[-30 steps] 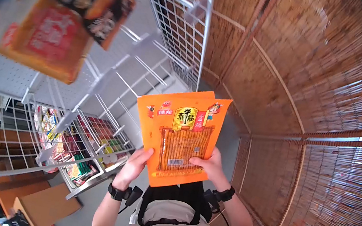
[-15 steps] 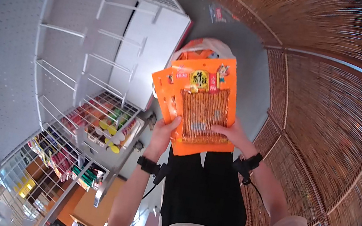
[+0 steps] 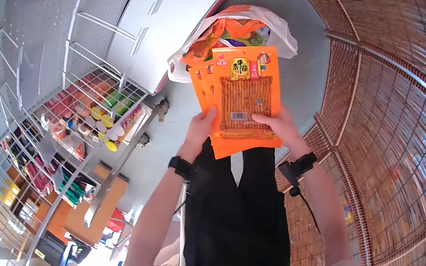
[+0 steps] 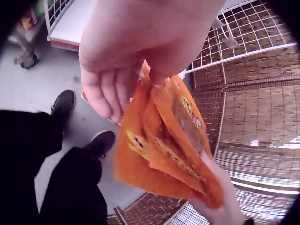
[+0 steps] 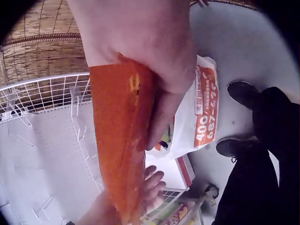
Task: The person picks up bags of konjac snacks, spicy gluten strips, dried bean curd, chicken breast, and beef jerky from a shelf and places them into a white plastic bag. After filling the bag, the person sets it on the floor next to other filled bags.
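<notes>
Both hands hold a fanned stack of orange snack packets (image 3: pixel 242 95) in front of me. My left hand (image 3: pixel 202 125) grips the stack's lower left edge, thumb on the front. My right hand (image 3: pixel 277 127) grips the lower right edge, thumb across the front packet. In the left wrist view the packets (image 4: pixel 164 140) hang below the left hand (image 4: pixel 136 56), with the right hand's fingers (image 4: pixel 218 206) at their far edge. Seen from the right wrist, the right hand (image 5: pixel 150 61) pinches the packets (image 5: pixel 124 140) edge-on. A white plastic bag (image 3: pixel 242 28) with orange packets inside lies on the floor below the stack.
A white wire display rack (image 3: pixel 93 73) with empty hooks stands at the left, its lower basket (image 3: pixel 98 114) full of snack packs. A woven bamboo wall (image 3: pixel 395 118) runs along the right. Cardboard boxes (image 3: pixel 93 209) sit on the grey floor (image 3: pixel 166 142).
My view has tilted down from the rack's upper hooks to the floor. The packets came lower, over the white bag. Both hands keep their hold on the stack.
</notes>
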